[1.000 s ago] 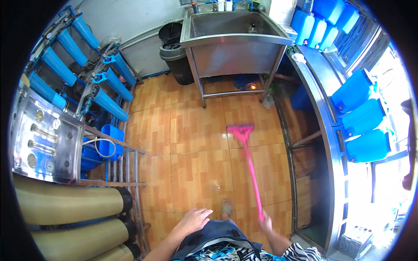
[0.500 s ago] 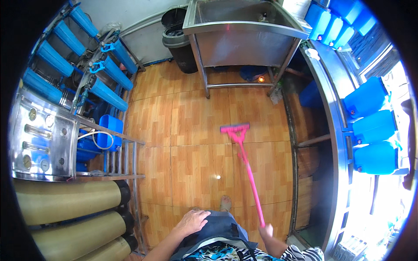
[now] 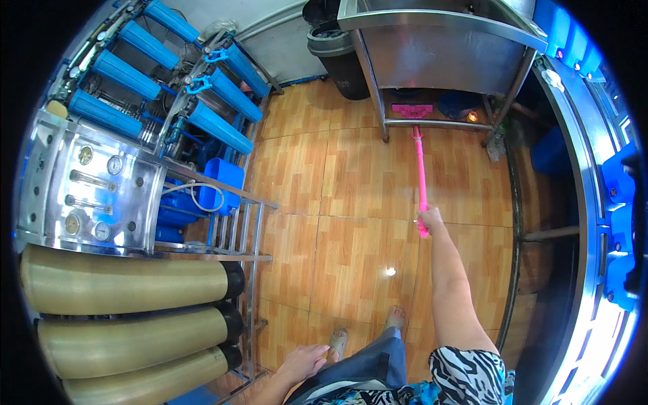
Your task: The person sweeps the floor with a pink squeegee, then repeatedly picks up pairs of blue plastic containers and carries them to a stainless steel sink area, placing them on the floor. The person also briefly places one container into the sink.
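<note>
A pink sponge mop (image 3: pixel 421 169) reaches straight out across the wood-patterned floor (image 3: pixel 364 169). My right hand (image 3: pixel 430 217) is wrapped round it near the end of its handle, with the arm stretched forward. The mop head (image 3: pixel 411 109) lies under the metal sink (image 3: pixel 445 54), beyond its low crossbar. To its right are a dark blue bundle (image 3: pixel 455 104) and a small glowing orange light (image 3: pixel 472 117). My left hand (image 3: pixel 304 363) rests flat by the dark apron (image 3: pixel 358 378) over my thigh, its fingers stretched out and holding nothing.
A dark grey bin (image 3: pixel 345 71) stands left of the sink. Along the left are blue filter housings (image 3: pixel 223 128), a metal gauge panel (image 3: pixel 94 192) and long tan cylinders (image 3: pixel 128 280) on a metal rack. On the right, a metal counter (image 3: pixel 582 202) bears several blue jugs (image 3: pixel 617 179).
My right hand has pushed the mop forward, from mid-floor to under the sink, and the arm is now extended. The view has shifted, and both my feet show now.
</note>
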Tool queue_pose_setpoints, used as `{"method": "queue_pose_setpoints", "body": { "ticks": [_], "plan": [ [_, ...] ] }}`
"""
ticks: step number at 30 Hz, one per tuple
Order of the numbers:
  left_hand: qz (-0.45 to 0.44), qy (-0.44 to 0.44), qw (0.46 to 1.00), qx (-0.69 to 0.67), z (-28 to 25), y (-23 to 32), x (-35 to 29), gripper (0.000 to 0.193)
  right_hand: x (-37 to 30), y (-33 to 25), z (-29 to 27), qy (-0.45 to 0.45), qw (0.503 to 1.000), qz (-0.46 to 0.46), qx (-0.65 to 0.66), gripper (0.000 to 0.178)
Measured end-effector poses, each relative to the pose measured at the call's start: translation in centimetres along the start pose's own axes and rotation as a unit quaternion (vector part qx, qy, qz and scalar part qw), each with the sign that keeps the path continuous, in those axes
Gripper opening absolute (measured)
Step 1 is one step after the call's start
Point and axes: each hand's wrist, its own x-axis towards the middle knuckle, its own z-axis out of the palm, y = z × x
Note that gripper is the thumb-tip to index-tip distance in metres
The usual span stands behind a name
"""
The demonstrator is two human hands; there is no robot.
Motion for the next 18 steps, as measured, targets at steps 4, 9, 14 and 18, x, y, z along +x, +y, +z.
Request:
{"method": "queue_pose_setpoints", "body": {
  "ticks": [4, 9, 14, 18],
  "plan": [
    [0.051, 0.003, 0.998, -0.024, 0.1, 0.9, -0.5, 0.035, -8.3, 7.3, -0.9, -0.02, 0.992, 0.003, -0.122, 0.025],
    [0.116, 0.034, 0.993, 0.018, -0.6, -0.1, -1.8, 0.034, -29.6, 19.4, -3.5, -0.008, 0.995, 0.014, -0.099, 0.034],
    [0.176, 0.061, 0.982, 0.023, -0.1, -4.4, -5.6, 0.034, -57.2, 27.2, -5.6, -0.013, 0.981, 0.147, -0.123, 0.037],
    [0.215, 0.073, 0.973, 0.031, 1.3, -9.5, -11.6, 0.034, -78.3, 32.9, -7.8, 0.026, 0.959, 0.23, -0.164, 0.034]
  ]
}}
